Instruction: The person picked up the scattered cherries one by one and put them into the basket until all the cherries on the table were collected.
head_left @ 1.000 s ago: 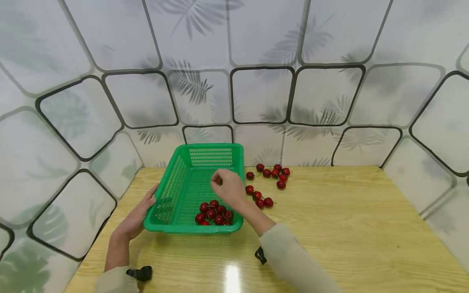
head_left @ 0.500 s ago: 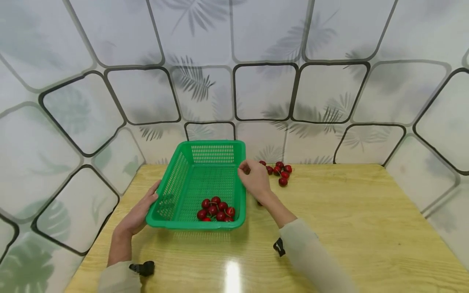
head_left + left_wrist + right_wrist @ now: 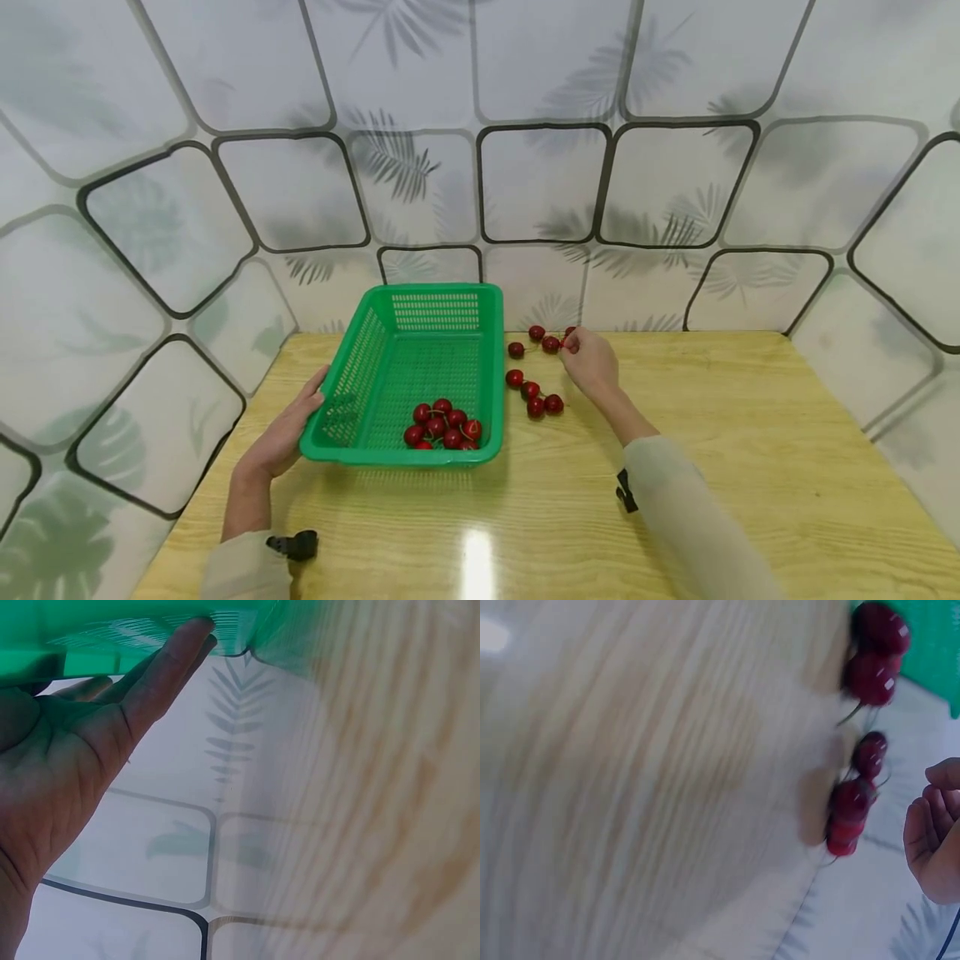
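A green plastic basket [image 3: 420, 460] stands on the table with several dark red cherries [image 3: 436, 427] heaped in its near right corner. My left hand [image 3: 281, 437] rests against the basket's left side; in the left wrist view, the fingers [image 3: 161, 682] lie straight along the green wall. My right hand [image 3: 592, 362] is at the back group of loose cherries [image 3: 551, 344], partly covering them. In the right wrist view, the right hand [image 3: 937, 832] has loosely bent fingers, a gap below the thumb, and no cherry visible in it.
Several more loose cherries [image 3: 530, 390] lie just right of the basket. The wooden table [image 3: 720, 467] runs back to a patterned wall covering [image 3: 540, 183]. Black straps [image 3: 294, 545] are on both wrists.
My right hand has moved right, from above the basket's inside, past its right rim, to the loose cherries at the back. My left hand has stayed at the basket's side.
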The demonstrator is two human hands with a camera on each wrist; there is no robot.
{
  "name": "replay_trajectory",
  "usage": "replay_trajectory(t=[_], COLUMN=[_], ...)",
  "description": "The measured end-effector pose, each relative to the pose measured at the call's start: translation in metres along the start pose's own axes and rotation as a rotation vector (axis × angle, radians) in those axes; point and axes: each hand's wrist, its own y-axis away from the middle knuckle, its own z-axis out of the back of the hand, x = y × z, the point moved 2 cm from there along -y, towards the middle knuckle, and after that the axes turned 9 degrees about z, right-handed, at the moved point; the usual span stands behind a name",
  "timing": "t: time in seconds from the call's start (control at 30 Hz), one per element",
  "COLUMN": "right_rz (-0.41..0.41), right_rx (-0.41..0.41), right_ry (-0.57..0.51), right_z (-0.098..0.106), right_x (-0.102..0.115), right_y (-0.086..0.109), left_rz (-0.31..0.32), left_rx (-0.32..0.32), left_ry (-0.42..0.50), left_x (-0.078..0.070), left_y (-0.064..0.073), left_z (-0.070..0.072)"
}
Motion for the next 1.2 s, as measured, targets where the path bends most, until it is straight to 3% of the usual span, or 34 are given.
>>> replay_trajectory(t=[0.2, 0.4, 0.5, 0.77, 1.2], right_rz=[0.029, 0.128, 0.137, 0.070, 0.074], right_rx=[0.118, 0.184, 0.193, 0.166, 0.161], right_ry=[0.195, 0.320, 0.374, 0.385, 0.357], right_z=[0.004, -0.002, -0.007, -0.015, -0.022], right_x=[-0.019, -0.023, -0.024, -0.024, -0.027], right_y=[-0.006, -0.010, -0.011, -0.016, -0.024], left_rz=[-0.006, -0.001, -0.004, -0.021, -0.037], left_rx=[0.009, 0.001, -0.006, 0.002, 0.010], left_ry=[0.002, 0.000, -0.010, -0.019, -0.023], left_x=[0.000, 0.001, 0.002, 0.004, 0.004], left_y=[-0.001, 0.000, 0.000, -0.002, -0.002], left_z=[0.000, 0.001, 0.001, -0.001, 0.002])
